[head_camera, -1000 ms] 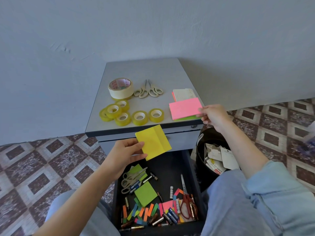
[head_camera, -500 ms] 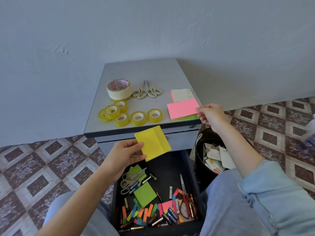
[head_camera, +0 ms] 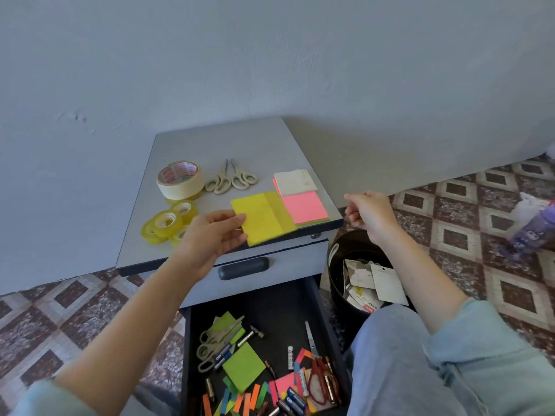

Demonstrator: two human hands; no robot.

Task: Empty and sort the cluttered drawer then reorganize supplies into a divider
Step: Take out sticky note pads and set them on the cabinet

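Observation:
My left hand pinches a yellow sticky-note pad and holds it over the front of the grey cabinet top, just left of the pink sticky-note pad. A white pad lies behind the pink one. My right hand hovers off the cabinet's right edge with loosely curled fingers, holding nothing. Below, the open black drawer holds a green pad, scissors, batteries and coloured paper strips.
On the cabinet top are a wide masking-tape roll, several small yellow tape rolls and beige scissors. A black bin with paper scraps stands right of the drawer. My knee is by the drawer.
My left hand lifted the yellow pad from above the drawer up onto the cabinet top beside the pink pad. My right hand let go of the pink pad and drew back to the right.

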